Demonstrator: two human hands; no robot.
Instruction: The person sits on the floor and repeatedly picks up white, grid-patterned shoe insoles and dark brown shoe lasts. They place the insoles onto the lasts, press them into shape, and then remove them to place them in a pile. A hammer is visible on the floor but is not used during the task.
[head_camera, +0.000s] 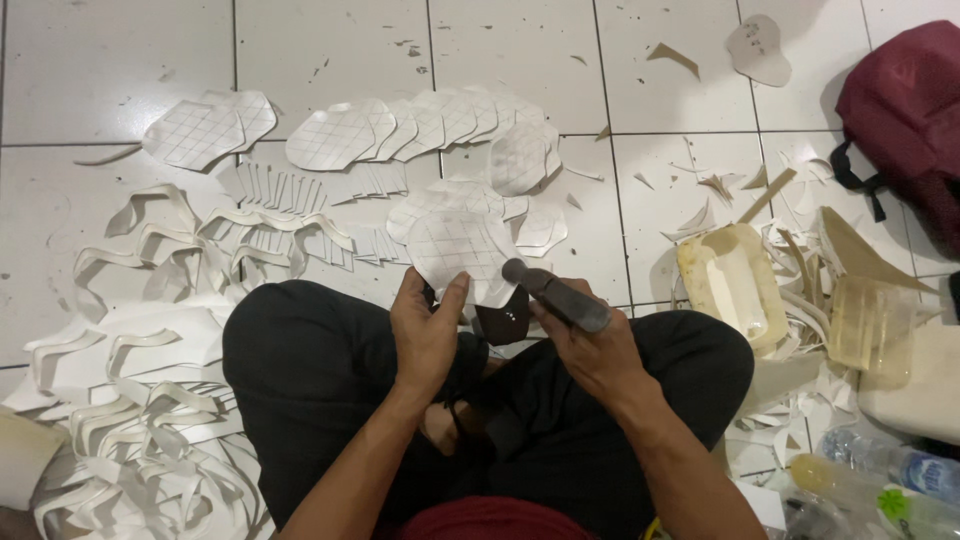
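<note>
My left hand (428, 325) holds a white quilted, rounded cut piece (458, 250) by its lower edge, thumb pressed on top. My right hand (590, 345) grips a small hammer (555, 293) with a dark handle, its head touching the piece's right edge. A dark block (503, 318) sits under the piece between my knees. I sit cross-legged in black trousers on a white tiled floor.
Rows of similar white quilted pieces (400, 128) lie ahead. Curved white strips (150, 400) pile at the left. A yellowish tray (732, 283), a clear container (870, 325) and scraps sit right, with a maroon bag (905, 110) and plastic bottles (890, 475).
</note>
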